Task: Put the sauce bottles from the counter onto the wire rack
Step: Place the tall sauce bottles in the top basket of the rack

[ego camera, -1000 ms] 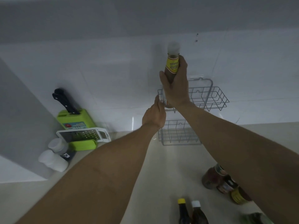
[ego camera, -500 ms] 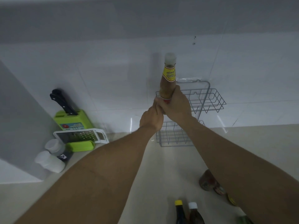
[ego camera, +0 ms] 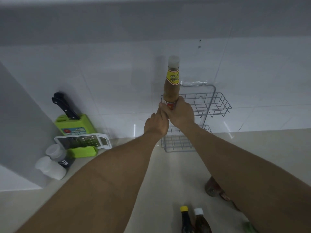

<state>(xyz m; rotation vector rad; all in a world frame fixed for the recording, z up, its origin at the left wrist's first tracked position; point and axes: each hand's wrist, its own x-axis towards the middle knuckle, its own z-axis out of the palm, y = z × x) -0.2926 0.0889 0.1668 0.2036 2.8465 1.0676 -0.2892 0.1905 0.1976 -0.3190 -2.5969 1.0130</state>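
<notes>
A tall tan sauce bottle [ego camera: 171,86] with a yellow neck label and a white cap stands upright at the left end of the wire rack's [ego camera: 212,105] upper tier. My right hand [ego camera: 182,114] is wrapped around its base. My left hand [ego camera: 156,125] sits just below and to the left, its fingers curled at the rack's left edge and partly hidden by the right hand. On the counter near me stand a dark bottle with a yellow cap [ego camera: 185,219] and a brown bottle with a white cap [ego camera: 201,221]. A brown jar [ego camera: 211,188] lies partly under my right forearm.
The rack's lower tier [ego camera: 176,144] rests on the counter against the tiled wall. At left are a green knife block [ego camera: 75,125] with black-handled knives, a white grater [ego camera: 82,140] and two white-capped containers [ego camera: 50,167]. A grey cabinet side stands far left.
My right hand has slid from the bottle's neck to its base, and the bottle has come down into the upper tier's left end. My left hand has stayed at the rack's edge.
</notes>
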